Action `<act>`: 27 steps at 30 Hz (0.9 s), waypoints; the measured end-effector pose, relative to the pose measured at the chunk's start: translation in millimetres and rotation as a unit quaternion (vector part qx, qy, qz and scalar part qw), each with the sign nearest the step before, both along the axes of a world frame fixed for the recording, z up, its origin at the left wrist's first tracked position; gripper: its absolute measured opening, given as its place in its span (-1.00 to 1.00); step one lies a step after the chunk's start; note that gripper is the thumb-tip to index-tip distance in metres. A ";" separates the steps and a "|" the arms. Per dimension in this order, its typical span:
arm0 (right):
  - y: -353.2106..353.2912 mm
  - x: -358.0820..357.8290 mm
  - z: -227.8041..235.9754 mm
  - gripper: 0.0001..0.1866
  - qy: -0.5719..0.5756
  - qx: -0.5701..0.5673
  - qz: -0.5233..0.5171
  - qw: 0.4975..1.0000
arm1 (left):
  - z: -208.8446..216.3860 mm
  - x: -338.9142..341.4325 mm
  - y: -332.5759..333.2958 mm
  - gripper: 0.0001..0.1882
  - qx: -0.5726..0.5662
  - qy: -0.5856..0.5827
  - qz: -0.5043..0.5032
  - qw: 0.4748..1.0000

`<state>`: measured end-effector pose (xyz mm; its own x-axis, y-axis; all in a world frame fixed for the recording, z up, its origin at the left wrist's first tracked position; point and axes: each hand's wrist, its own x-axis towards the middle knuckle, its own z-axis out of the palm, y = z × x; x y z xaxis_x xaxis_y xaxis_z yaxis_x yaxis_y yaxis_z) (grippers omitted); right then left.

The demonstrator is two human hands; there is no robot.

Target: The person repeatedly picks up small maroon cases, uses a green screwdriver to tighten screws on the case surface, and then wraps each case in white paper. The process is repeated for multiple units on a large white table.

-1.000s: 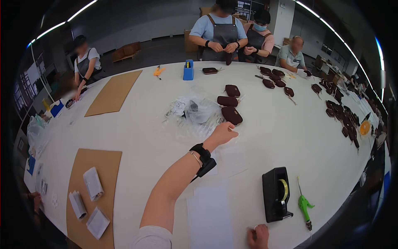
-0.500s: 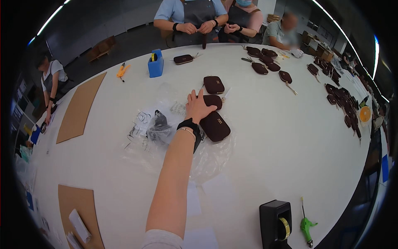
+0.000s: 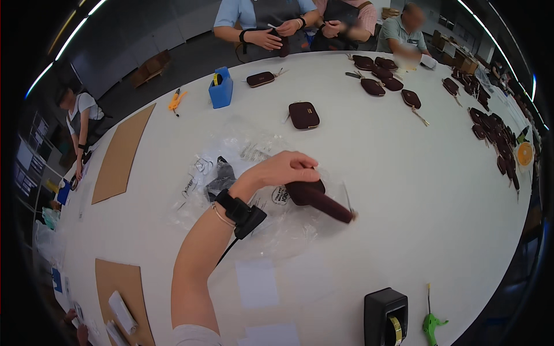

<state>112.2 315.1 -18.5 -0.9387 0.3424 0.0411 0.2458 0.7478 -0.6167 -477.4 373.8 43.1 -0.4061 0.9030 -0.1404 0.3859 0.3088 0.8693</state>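
My left hand (image 3: 287,168) reaches in from the lower edge, palm down, its fingers closed on a dark maroon zip pouch (image 3: 304,191). A second maroon pouch (image 3: 333,206), seen edge-on with a pull at its end, slants down to the right against it; whether my fingers grip this one too I cannot tell. Crumpled clear plastic bags (image 3: 262,222) with black print lie under and beside the hand. Farther back, another maroon pouch (image 3: 303,115) lies flat by itself. My right hand is out of view.
A black tape dispenser (image 3: 385,317) and a green-handled tool (image 3: 430,328) stand near right. Cardboard sheets (image 3: 124,153) lie left, white paper (image 3: 257,282) in front. At the back are a blue tape dispenser (image 3: 220,89) and co-workers; maroon pouches (image 3: 495,135) pile up at right.
My left hand has drawn two pouches toward me, tilting one onto its edge. The farthest of the three pouches stays lying on the table. The view has shifted slightly.
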 end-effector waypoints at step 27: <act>7.8 -0.8 14.3 -0.71 -0.018 -0.044 0.012 0.999 | -47.7 -42.8 45.5 -0.77 0.172 -0.304 0.278 0.895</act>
